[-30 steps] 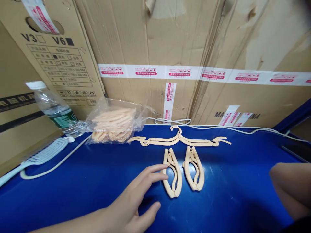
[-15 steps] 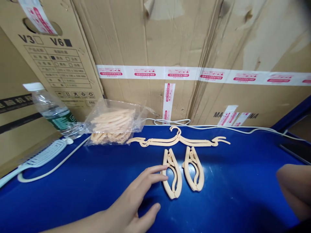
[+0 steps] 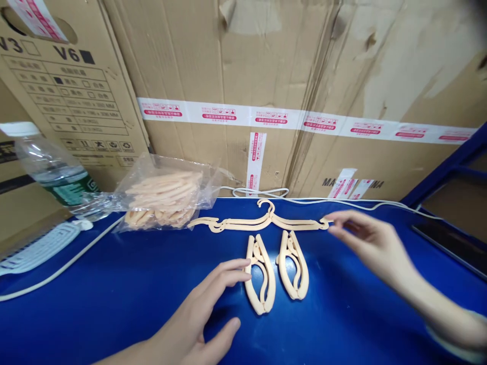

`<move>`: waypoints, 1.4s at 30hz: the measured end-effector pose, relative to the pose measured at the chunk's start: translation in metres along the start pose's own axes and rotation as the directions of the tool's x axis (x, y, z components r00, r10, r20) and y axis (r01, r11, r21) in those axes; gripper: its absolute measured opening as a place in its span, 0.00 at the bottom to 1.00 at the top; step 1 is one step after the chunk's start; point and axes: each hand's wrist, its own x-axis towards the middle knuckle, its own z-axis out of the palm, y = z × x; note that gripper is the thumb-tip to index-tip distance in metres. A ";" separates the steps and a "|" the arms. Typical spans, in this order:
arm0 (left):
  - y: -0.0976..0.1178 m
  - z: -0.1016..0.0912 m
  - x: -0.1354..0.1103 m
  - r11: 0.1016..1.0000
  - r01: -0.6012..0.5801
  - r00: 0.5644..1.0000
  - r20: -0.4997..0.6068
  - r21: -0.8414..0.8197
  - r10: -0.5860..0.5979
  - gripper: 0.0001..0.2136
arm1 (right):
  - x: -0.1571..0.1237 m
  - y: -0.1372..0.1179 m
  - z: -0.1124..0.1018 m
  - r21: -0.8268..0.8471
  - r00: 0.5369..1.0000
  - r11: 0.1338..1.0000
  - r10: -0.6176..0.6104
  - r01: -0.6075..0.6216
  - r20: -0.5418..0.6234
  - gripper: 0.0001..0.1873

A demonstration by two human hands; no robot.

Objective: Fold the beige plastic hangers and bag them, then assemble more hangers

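Near back edge of blue table [image 3: 335,324], right of middle: unfolded hanger [image 3: 271,218], pale orange, flat, with hook toward back edge and arms spread to left and right. Nearer the front, side by side and apart: left folded hanger [image 3: 271,280] and right folded hanger [image 3: 305,271], both flat, both with narrowed lower end toward the person.

At left side of left folded hanger: left hand [image 3: 196,317], loosely open, with fingers slightly bent, thumb well apart, nothing gripped; fingertips right at hanger's side, contact or tiny gap hard to tell. At right end of unfolded hanger: right hand [image 3: 378,246], with thumb and forefinger brought close together around the tip. Actual pinch or mere touch: cannot tell.

Toward back left: clear bag [image 3: 163,190] full of pale pieces, just beside left tip of unfolded hanger. Left of bag: bottle [image 3: 57,175] with white cap and green label. In front of bottle, toward left edge: light blue hairbrush [image 3: 45,248], partly cut off by view. Along back edge: white cable [image 3: 287,192], looped behind unfolded hanger. By right edge: dark flat device [image 3: 452,248]. Behind everything: cardboard [image 3: 198,61] with red-and-white tape [image 3: 266,119].
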 end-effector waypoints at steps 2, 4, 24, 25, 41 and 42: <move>0.001 -0.002 0.002 1.000 0.000 1.000 0.017 0.028 0.000 0.25 | 0.011 0.010 0.020 0.001 0.989 0.996 -0.090 0.091 0.121 0.11; 0.002 -0.003 0.003 0.999 0.004 1.000 0.015 0.036 -0.004 0.25 | 0.012 0.015 0.033 -0.063 0.958 0.981 -0.166 0.186 0.234 0.14; -0.010 0.001 0.005 0.963 0.173 0.983 -0.019 -0.205 -0.181 0.19 | 0.002 0.019 0.035 -0.206 0.981 0.966 -0.124 0.154 0.149 0.05; -0.014 0.002 0.005 0.943 0.206 0.976 -0.014 -0.261 -0.217 0.18 | 0.001 0.018 0.032 -0.221 0.983 0.962 -0.138 0.163 0.124 0.06; -0.033 0.003 0.010 0.669 0.271 0.898 -0.068 -0.693 -0.434 0.31 | -0.002 -0.004 0.010 -0.067 0.959 0.965 -0.242 0.254 0.150 0.03; -0.031 0.003 0.009 0.699 0.268 0.903 -0.080 -0.663 -0.422 0.26 | -0.002 -0.005 0.010 -0.062 0.963 0.968 -0.232 0.242 0.140 0.03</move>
